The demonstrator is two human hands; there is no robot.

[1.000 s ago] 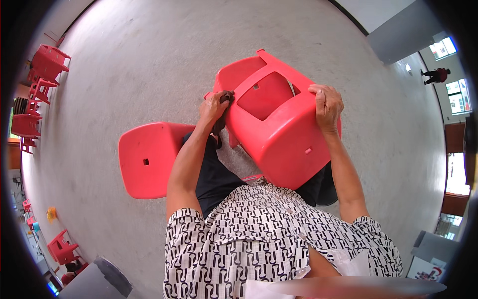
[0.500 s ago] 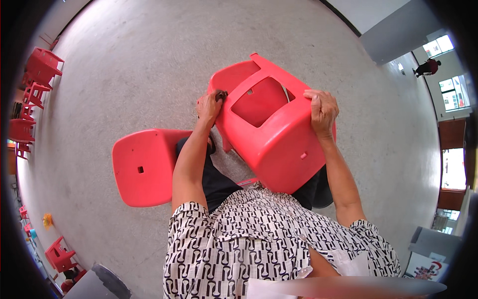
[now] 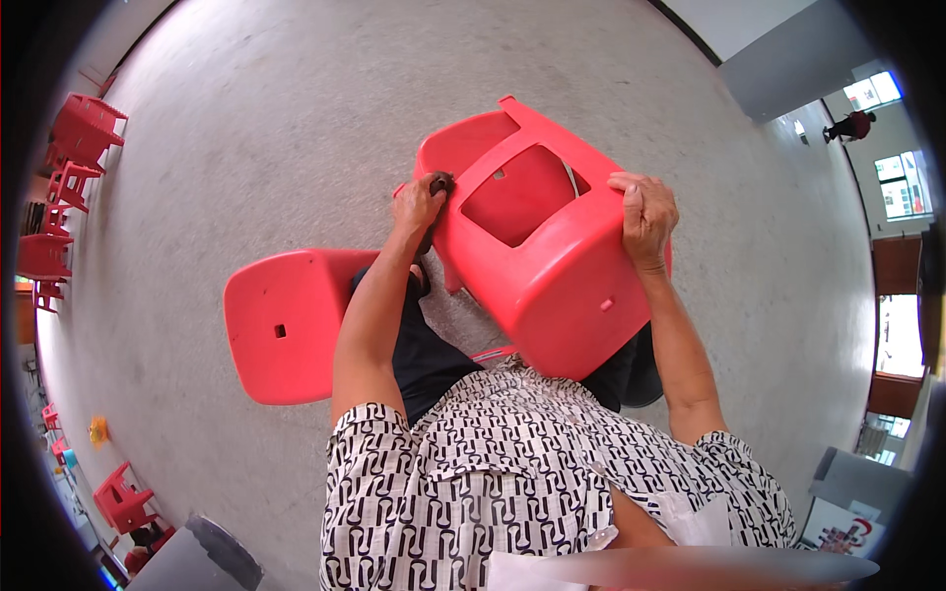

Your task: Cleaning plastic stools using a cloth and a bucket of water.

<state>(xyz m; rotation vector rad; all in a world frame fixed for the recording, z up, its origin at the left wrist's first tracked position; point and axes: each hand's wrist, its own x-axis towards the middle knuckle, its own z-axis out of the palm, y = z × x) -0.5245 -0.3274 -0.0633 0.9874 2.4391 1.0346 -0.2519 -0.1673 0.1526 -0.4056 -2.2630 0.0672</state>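
Note:
A red plastic stool [image 3: 572,291] lies tipped on its side in front of me, its seat toward my body. Through its leg opening shows another red surface with a small hole [image 3: 527,192], which looks like a second stool's seat beneath it. My right hand [image 3: 650,219] is closed over the tipped stool's right edge. At the left edge, my left hand [image 3: 416,205] is closed around a dark, cloth-like thing [image 3: 441,184], held against the stool; its exact kind is unclear. Another red stool [image 3: 286,360] stands upright by my left leg.
Grey concrete floor [image 3: 296,128] surrounds me. Several red stools [image 3: 84,128] stand along the far left wall, and another red stool [image 3: 123,497] is at the lower left near a grey object [image 3: 202,557]. A person [image 3: 851,126] is far off at the upper right.
The tipped stool and both hands sit slightly farther right in the picture. The grip of each hand looks the same.

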